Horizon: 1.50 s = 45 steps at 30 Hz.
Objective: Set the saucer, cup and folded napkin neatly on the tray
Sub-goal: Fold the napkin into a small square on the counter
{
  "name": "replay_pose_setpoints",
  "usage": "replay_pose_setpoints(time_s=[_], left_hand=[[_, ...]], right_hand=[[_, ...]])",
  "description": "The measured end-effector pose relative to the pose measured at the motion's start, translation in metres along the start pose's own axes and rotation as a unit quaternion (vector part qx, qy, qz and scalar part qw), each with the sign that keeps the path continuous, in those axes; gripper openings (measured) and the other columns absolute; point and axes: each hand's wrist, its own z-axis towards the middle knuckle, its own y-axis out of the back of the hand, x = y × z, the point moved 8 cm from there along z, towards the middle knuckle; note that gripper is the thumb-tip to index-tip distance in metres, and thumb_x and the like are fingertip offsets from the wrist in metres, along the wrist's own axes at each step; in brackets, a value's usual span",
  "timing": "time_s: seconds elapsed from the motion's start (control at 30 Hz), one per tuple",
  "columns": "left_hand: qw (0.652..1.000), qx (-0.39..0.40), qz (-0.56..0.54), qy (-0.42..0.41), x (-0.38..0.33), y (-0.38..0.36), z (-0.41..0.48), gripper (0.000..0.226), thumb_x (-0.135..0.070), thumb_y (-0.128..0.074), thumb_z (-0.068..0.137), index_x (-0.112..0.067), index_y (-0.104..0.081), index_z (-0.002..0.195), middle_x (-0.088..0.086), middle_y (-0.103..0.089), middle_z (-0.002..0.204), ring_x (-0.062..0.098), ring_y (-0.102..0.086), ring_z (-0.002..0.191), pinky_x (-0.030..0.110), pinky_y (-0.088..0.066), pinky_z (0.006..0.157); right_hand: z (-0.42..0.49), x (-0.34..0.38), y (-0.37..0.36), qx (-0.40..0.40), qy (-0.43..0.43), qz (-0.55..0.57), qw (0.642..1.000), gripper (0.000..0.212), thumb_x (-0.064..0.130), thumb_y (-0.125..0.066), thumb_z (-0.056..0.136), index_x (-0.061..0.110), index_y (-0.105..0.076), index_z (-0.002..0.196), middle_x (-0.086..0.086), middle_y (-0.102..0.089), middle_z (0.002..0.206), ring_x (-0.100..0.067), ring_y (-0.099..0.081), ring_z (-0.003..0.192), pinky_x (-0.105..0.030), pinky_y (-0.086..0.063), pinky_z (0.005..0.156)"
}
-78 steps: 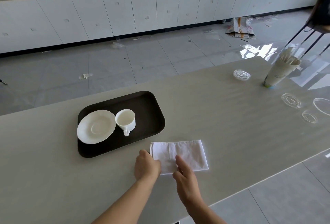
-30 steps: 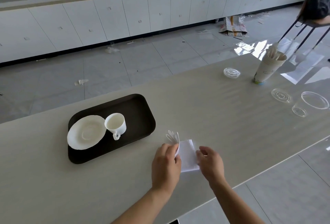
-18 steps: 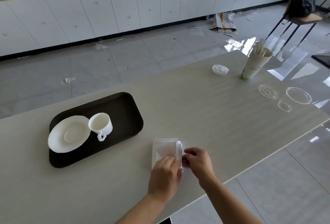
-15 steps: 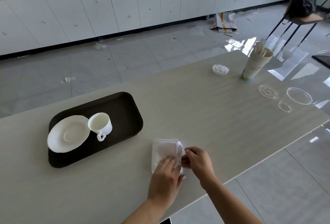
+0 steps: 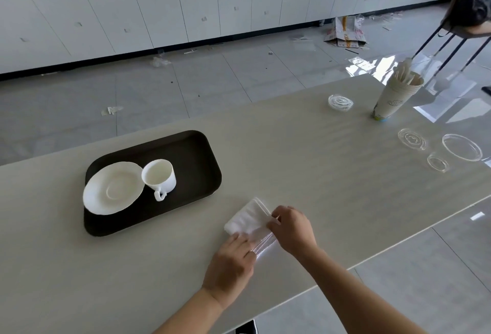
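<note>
L hand (image 5: 230,263) pressing napkin (image 5: 245,218) flat, R hand (image 5: 292,227) pinching its edge — square layers, then to tray (image 5: 197,164) up-left of hands.

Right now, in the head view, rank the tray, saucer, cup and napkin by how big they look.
1. Tray, clearly largest.
2. Saucer.
3. Napkin and cup: too close to rank. The napkin lies nearer the camera, and the left hand and right hand cover part of it.

No legible text anywhere.
</note>
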Motion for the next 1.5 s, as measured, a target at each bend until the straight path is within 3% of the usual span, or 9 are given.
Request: replay_pose_setpoints(time_s=[0.07,0.23,0.43,0.6,0.67,0.83,1.0,1.17,1.5], left_hand=[[0.999,0.0,0.002,0.041,0.014,0.005,-0.01,0.02,-0.003,-0.056,0.079,-0.013,-0.073,0.082,0.004,-0.075,0.095,0.022,-0.069,0.102,0.037,-0.051,0.096],[0.985,0.047,-0.074,0.147,0.023,0.006,-0.017,0.027,-0.012,-0.076,0.064,-0.016,-0.072,0.09,0.001,-0.071,0.102,0.022,-0.064,0.108,0.03,-0.055,0.086],[0.977,0.061,-0.022,0.204,0.031,0.014,-0.008,0.024,-0.016,-0.081,0.061,-0.02,-0.066,0.08,0.005,-0.059,0.085,0.025,-0.056,0.071,0.035,-0.051,0.056],[0.981,0.066,0.006,0.18,0.034,0.011,-0.013,0.04,-0.007,-0.085,0.058,-0.013,-0.067,0.094,0.001,-0.065,0.077,0.023,-0.06,0.063,0.032,-0.052,0.052],[0.982,0.083,0.018,0.171,0.034,0.007,-0.013,0.033,-0.003,-0.084,0.056,-0.016,-0.07,0.084,0.001,-0.063,0.075,0.022,-0.059,0.062,0.031,-0.051,0.05],[0.981,0.088,0.055,0.161,0.034,0.005,-0.012,0.03,0.002,-0.079,0.054,-0.017,-0.06,0.068,0.002,-0.053,0.066,0.022,-0.051,0.056,0.031,-0.047,0.047],[0.983,0.118,0.075,0.121,0.032,0.002,-0.006,0.035,0.003,-0.082,0.042,-0.015,-0.061,0.064,0.003,-0.054,0.059,0.021,-0.052,0.051,0.028,-0.046,0.044],[0.979,0.163,0.09,0.087,0.034,0.002,0.005,0.037,0.0,-0.081,0.03,-0.018,-0.057,0.052,0.001,-0.051,0.051,0.018,-0.048,0.039,0.023,-0.037,0.033],[0.984,0.115,0.113,0.07,0.056,0.025,-0.003,0.033,0.001,-0.081,0.044,-0.018,-0.059,0.06,0.0,-0.049,0.057,0.017,-0.046,0.038,0.027,-0.035,0.03]], right_hand=[[-0.012,-0.005,-0.005,-0.005,-0.026,0.017,1.0,0.02,0.029,-0.068,0.084,0.016,-0.066,0.099,-0.005,-0.069,0.093,-0.028,-0.064,0.087,-0.03,-0.043,0.067],[-0.027,-0.004,-0.01,-0.025,-0.041,0.02,0.999,0.02,0.027,-0.065,0.087,0.013,-0.062,0.1,-0.007,-0.066,0.099,-0.031,-0.063,0.09,-0.032,-0.044,0.071],[-0.031,-0.009,-0.009,-0.011,-0.07,0.022,0.997,0.029,0.033,-0.065,0.088,0.012,-0.068,0.108,-0.006,-0.072,0.101,-0.028,-0.066,0.097,-0.031,-0.048,0.078],[-0.036,-0.004,-0.009,-0.007,-0.08,0.016,0.997,0.016,0.026,-0.07,0.081,0.011,-0.069,0.087,-0.004,-0.072,0.079,-0.027,-0.066,0.079,-0.034,-0.053,0.068],[-0.037,-0.004,-0.008,-0.017,-0.083,0.017,0.996,0.014,0.024,-0.07,0.08,0.01,-0.068,0.082,-0.004,-0.071,0.076,-0.027,-0.064,0.075,-0.033,-0.05,0.064],[-0.039,0.0,-0.009,-0.019,-0.043,-0.023,0.999,0.016,0.023,-0.065,0.085,0.009,-0.059,0.078,-0.006,-0.065,0.083,-0.027,-0.052,0.069,-0.032,-0.037,0.06],[-0.043,0.007,-0.012,-0.011,-0.009,-0.067,0.998,0.015,0.024,-0.066,0.085,0.011,-0.06,0.09,-0.008,-0.066,0.09,-0.032,-0.063,0.083,-0.032,-0.036,0.062],[-0.047,0.01,-0.015,-0.005,-0.038,-0.025,0.999,0.011,0.02,-0.06,0.075,0.015,-0.059,0.084,-0.002,-0.068,0.078,-0.029,-0.056,0.069,-0.031,-0.038,0.056],[-0.037,0.036,-0.017,0.009,-0.01,0.064,0.998,0.023,0.02,-0.065,0.074,0.025,-0.046,0.063,0.005,-0.051,0.053,-0.011,-0.043,0.048,-0.023,-0.031,0.044]])
